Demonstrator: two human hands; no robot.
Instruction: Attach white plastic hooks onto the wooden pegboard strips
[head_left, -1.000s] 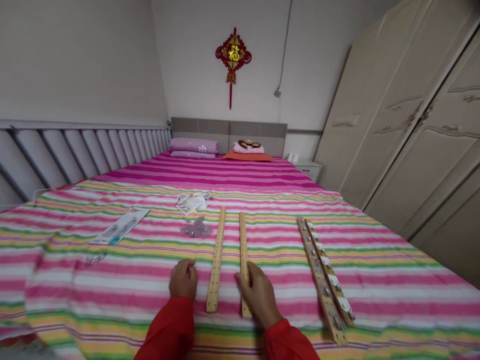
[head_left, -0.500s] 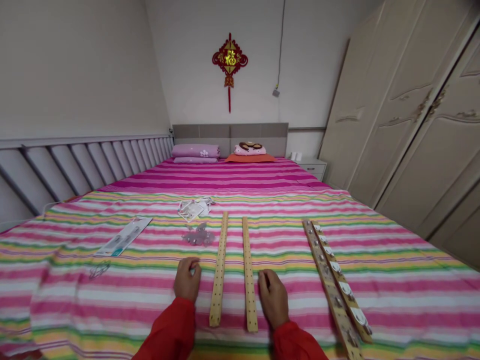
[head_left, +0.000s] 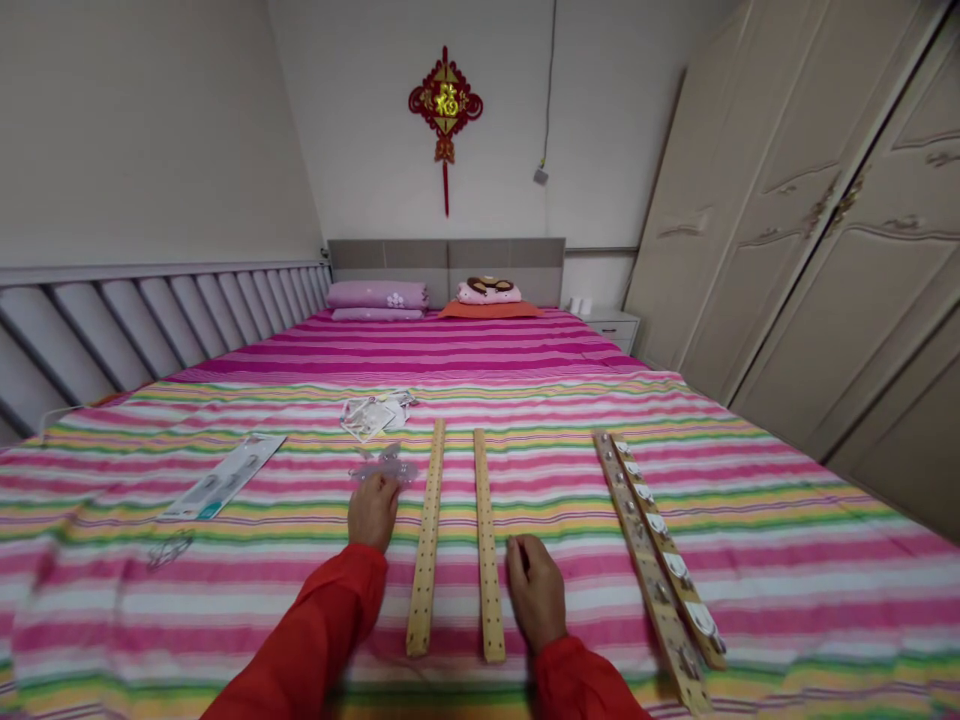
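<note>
My left hand (head_left: 373, 510) is closed, its fingertips at the near edge of a small pile of clear, greyish-purple pieces (head_left: 387, 468); whatever it may hold is hidden. Two narrow wooden strips with rows of small holes lie lengthwise on the striped sheet: a left strip (head_left: 427, 540) and a right strip (head_left: 487, 545). Just right of the right strip rests my right hand (head_left: 537, 592), fingers curled in, their contents out of sight. Farther right lie two more strips, one with metal fittings (head_left: 649, 570) and one with white round-ended pieces (head_left: 667, 545).
A flat clear package (head_left: 225, 478) lies at left, near a tangle of thin wire-like pieces (head_left: 171, 548). Crumpled packaging (head_left: 373, 415) lies beyond the pile. Folded bedding (head_left: 379, 298) sits by the headboard (head_left: 502, 262). A slatted rail (head_left: 150, 320) runs along the left, a wardrobe (head_left: 750, 240) along the right.
My left hand has moved forward to the pile of clear pieces. My right hand stays beside the right strip. The whole view has shifted slightly.
</note>
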